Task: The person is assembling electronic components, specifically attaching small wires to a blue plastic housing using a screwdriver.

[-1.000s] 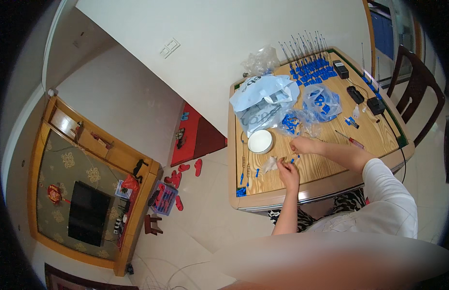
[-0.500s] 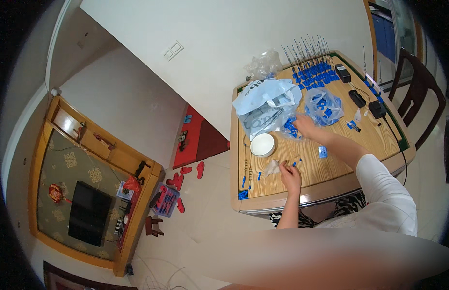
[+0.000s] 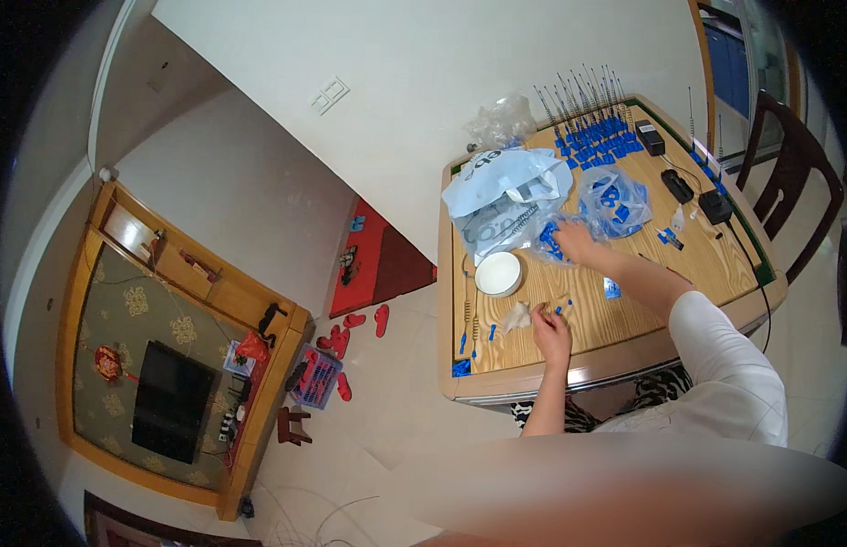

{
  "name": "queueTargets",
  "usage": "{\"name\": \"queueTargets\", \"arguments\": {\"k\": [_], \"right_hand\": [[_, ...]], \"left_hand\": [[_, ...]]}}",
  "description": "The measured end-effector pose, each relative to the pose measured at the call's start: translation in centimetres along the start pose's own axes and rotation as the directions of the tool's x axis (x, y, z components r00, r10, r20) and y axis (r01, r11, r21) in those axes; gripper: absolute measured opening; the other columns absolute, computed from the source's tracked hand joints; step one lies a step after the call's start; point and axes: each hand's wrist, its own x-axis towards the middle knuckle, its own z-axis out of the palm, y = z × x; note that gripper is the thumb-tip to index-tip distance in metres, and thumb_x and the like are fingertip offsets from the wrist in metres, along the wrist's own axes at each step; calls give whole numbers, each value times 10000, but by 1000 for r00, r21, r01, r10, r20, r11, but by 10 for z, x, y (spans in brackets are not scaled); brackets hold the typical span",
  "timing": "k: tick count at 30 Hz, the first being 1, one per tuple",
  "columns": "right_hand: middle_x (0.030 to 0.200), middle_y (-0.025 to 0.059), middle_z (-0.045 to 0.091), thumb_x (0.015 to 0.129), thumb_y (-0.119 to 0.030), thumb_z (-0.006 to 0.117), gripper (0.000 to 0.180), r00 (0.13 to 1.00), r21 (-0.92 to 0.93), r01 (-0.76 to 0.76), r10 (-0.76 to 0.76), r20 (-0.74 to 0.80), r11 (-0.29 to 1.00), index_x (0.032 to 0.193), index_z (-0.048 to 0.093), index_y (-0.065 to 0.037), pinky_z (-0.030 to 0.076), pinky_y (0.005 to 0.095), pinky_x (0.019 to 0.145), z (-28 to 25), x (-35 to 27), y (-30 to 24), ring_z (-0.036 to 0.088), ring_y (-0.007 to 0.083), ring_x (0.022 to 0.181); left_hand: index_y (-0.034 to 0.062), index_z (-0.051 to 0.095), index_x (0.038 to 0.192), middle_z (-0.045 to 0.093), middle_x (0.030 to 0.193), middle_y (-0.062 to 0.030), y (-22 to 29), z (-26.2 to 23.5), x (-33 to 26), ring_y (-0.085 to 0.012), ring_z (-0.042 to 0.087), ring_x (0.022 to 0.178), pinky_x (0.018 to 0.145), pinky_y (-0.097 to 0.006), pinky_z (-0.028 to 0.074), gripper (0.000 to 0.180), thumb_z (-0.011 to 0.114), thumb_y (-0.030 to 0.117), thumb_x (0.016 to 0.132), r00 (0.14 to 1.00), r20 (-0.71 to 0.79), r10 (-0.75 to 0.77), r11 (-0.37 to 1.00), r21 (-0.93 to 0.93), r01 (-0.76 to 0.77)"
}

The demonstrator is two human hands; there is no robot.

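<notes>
Right hand (image 3: 577, 239) now reaching into clear bag (image 3: 553, 239) of blue parts, grip unclear; left hand (image 3: 551, 330) loosely curled beside white scrap (image 3: 517, 316)

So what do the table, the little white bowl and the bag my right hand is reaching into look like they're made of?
The table looks like light wood or wood-grain laminate: streaky grain, slight sheen. The white bowl seems to be smooth ceramic or plastic; the view is too small to tell which. The bag at the right hand looks like thin clear plastic film: crinkled, glossy, with blue parts showing through.
</notes>
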Motion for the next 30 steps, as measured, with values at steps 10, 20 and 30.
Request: {"name": "queueTargets", "arguments": {"k": [10,20,30], "right_hand": [[900,48,557,669,-184,665,32,924,177,373,-381,13,911,660,641,-164,410,413,775,-22,-55,-13,507,251,977],[831,120,584,760,-278,637,171,975,345,202,-221,17,917,721,648,-111,417,447,749,-56,-62,-4,549,313,908],[882,159,553,711,-226,673,455,979,716,-24,161,-124,697,1093,481,-69,421,436,706,-97,-145,37,537,339,825]], "left_hand": [[27,485,1096,483,637,-102,-4,-1,2,-234,487,571,561,-358,403,262,523,73,841,1000,-7,3,1000,16,-2],[6,499,1076,527,678,-142,-3,-1,-1,-290,528,611,582,-399,417,238,532,109,864,998,22,-59,998,30,58],[-11,592,894,585,739,-146,-13,-1,-1,-272,559,667,624,-359,442,174,529,151,882,995,-38,89,995,52,-87]]}}
